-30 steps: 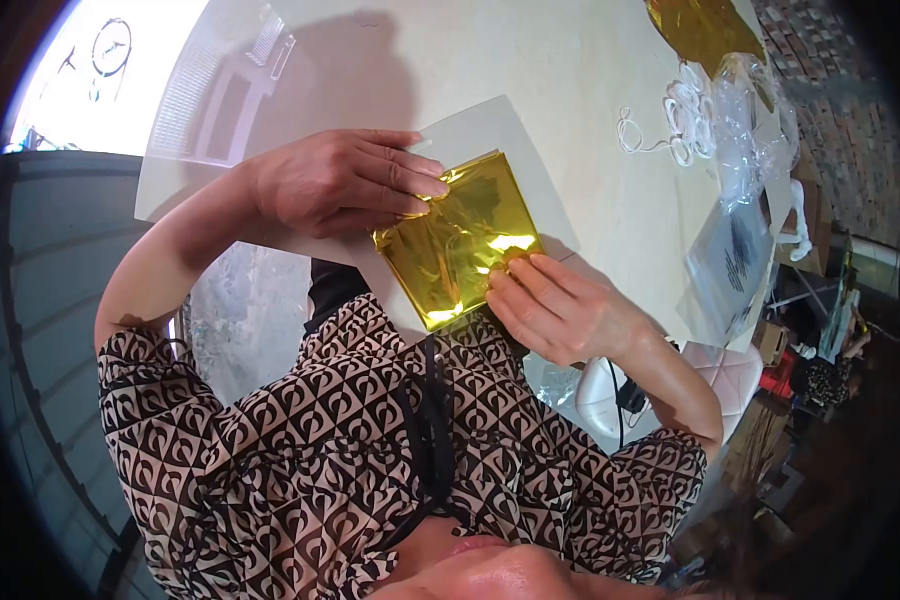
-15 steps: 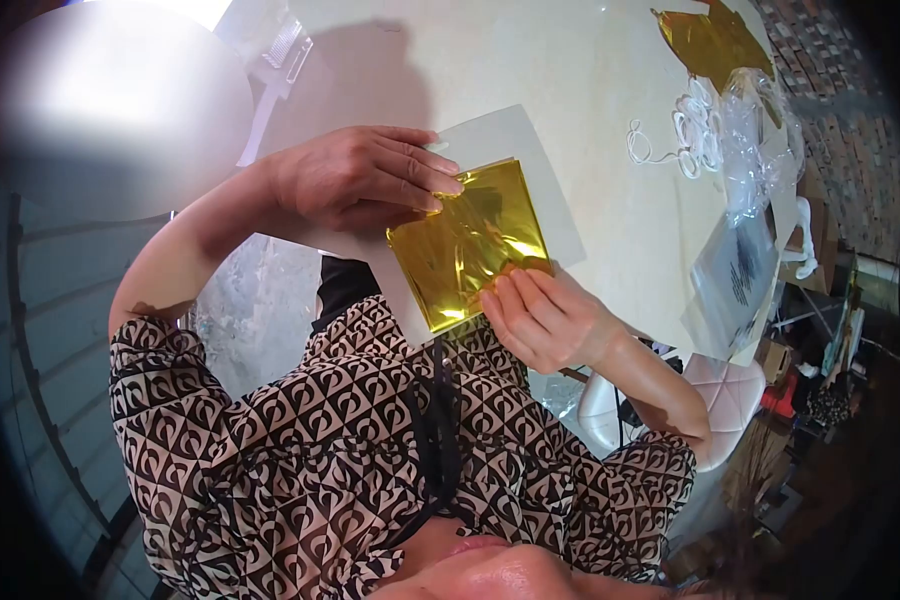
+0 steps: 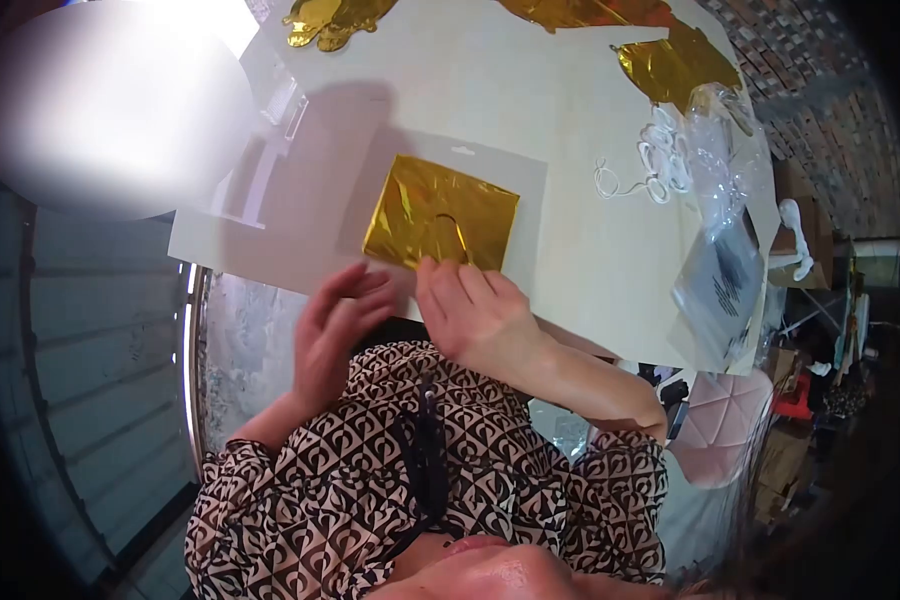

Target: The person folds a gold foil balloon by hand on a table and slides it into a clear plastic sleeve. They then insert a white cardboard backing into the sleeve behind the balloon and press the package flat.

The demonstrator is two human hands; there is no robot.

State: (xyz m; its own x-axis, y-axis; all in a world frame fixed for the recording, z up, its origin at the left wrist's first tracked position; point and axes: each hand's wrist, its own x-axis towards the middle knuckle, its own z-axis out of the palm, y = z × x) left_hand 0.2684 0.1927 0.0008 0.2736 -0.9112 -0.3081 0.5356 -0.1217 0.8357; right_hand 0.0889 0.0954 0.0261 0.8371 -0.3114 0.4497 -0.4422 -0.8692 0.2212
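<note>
A folded square of shiny gold foil (image 3: pixel 440 205) lies on a pale grey sheet (image 3: pixel 528 190) with a hang slot at its top edge. My right hand (image 3: pixel 480 312) is at the foil's lower edge, its fingers closed on it. A curved crease or dark loop shows on the foil just above those fingers. My left hand (image 3: pixel 345 318) is off the foil at its lower left, slightly blurred, with its fingers apart and nothing visible in them.
On the table (image 3: pixel 595 270) lie gold foil pieces (image 3: pixel 675 68) at the back, a white cord (image 3: pixel 662 155), crumpled clear plastic (image 3: pixel 720 150) and a printed clear packet (image 3: pixel 720 290). A bright round lamp (image 3: pixel 110 110) is at upper left; a pink chair (image 3: pixel 720 430) is at lower right.
My left hand has let go of the foil's upper left and come down towards my body. The foil and sheet now lie farther forward on the table. My right hand stays at the foil's lower edge.
</note>
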